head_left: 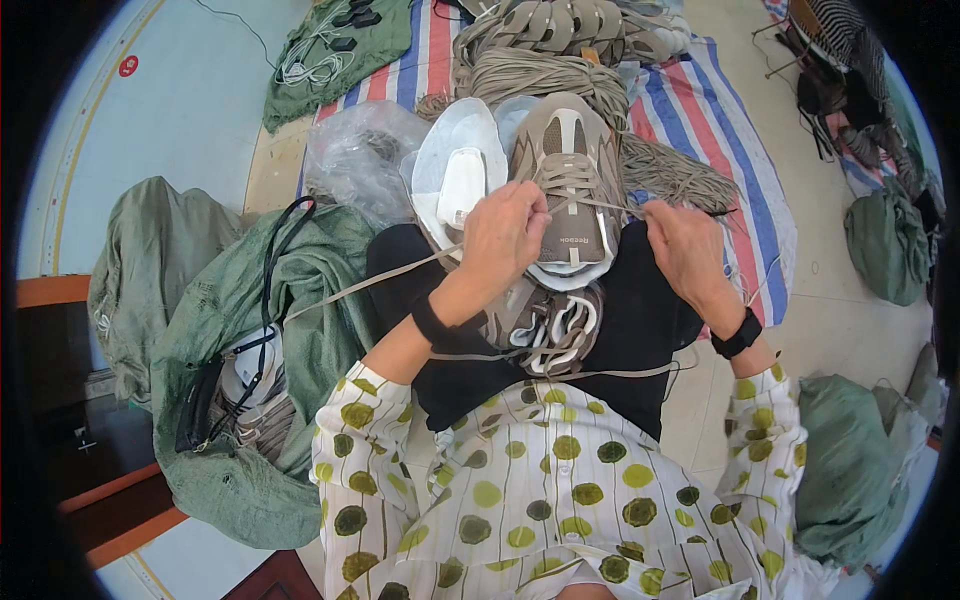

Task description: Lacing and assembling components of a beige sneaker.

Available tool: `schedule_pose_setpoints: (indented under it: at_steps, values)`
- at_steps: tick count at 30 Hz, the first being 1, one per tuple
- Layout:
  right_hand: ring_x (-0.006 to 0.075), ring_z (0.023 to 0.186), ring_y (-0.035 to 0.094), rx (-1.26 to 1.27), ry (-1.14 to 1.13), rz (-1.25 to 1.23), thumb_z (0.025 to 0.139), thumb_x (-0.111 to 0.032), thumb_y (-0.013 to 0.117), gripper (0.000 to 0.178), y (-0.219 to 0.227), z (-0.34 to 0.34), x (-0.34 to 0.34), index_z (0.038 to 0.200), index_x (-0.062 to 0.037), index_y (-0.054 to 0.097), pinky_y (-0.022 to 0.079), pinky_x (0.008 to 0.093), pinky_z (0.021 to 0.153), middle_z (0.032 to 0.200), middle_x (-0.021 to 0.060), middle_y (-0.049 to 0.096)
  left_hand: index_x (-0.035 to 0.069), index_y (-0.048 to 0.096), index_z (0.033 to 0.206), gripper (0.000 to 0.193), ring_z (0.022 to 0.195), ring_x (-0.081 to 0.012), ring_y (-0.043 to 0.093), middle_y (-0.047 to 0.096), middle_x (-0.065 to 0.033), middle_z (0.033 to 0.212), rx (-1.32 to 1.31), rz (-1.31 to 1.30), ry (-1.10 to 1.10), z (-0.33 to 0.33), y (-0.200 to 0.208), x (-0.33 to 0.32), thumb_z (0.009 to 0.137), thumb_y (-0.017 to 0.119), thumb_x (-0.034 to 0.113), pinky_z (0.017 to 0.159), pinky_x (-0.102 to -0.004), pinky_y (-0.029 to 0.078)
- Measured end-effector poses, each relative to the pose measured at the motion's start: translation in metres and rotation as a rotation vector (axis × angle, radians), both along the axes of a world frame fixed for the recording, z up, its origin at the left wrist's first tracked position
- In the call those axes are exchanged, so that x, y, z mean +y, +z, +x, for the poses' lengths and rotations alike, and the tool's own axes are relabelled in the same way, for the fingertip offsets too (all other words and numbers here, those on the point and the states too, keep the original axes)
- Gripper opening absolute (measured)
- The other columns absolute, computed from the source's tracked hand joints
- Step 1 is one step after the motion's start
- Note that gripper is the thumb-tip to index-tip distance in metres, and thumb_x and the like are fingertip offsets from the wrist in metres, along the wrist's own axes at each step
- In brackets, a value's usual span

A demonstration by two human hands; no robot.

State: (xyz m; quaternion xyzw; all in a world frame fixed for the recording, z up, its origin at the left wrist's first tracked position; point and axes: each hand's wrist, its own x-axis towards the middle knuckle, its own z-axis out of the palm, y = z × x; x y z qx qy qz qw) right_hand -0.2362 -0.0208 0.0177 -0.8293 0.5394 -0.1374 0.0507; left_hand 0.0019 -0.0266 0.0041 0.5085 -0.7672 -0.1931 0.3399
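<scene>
A brown-grey shoe upper (pixel 570 225) with a stitched toe lies across my lap, its toe pointing away from me. A flat beige shoelace (pixel 605 205) is threaded through its eyelets. My left hand (pixel 505 235) is closed on the lace at the left of the eyelets, and a long loose length trails from it toward the lower left. To the right of the upper, my right hand (pixel 688 255) pinches the other stretch of lace, which runs taut. Another laced upper (pixel 550 330) sits nearer my body, a lace lying out from it on both sides.
White-lined shoe pieces (pixel 460 150) lie beside the upper. Beyond are bundles of beige laces (pixel 550 85), more uppers (pixel 560 25) and a clear plastic bag (pixel 360 155) on a striped sheet (pixel 745 150). A green sack (pixel 240 470) with uppers inside stands at my left.
</scene>
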Motion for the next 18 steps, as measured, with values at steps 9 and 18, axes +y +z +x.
schedule_pose_setpoints:
  at_steps: [9,18]
  values:
    - [0.0128,0.071,0.059,-2.125,-0.137,0.846,0.083,-0.004,0.057,0.03,-0.024,0.003,-0.001,0.112,0.0013,0.052,0.049,0.0246,0.072,0.095,0.0085,0.062,0.004,0.053,0.088,0.011,0.047,-0.0229,0.05,0.053,-0.0077,0.06,0.166,0.301,0.108,0.03,-0.023,-0.023,0.079,0.054,0.01,0.046,-0.0341,0.038]
    - [0.0114,0.079,0.056,-1.418,-0.529,0.051,0.085,0.002,0.053,0.042,-0.087,-0.282,0.086,0.126,0.0048,0.042,0.049,0.0208,0.072,0.1,0.0062,0.057,0.002,0.051,0.107,0.024,0.046,-0.0021,0.028,0.037,0.0061,0.062,1.309,0.731,0.181,0.223,0.029,0.025,0.086,0.055,0.013,0.041,-0.0175,0.023]
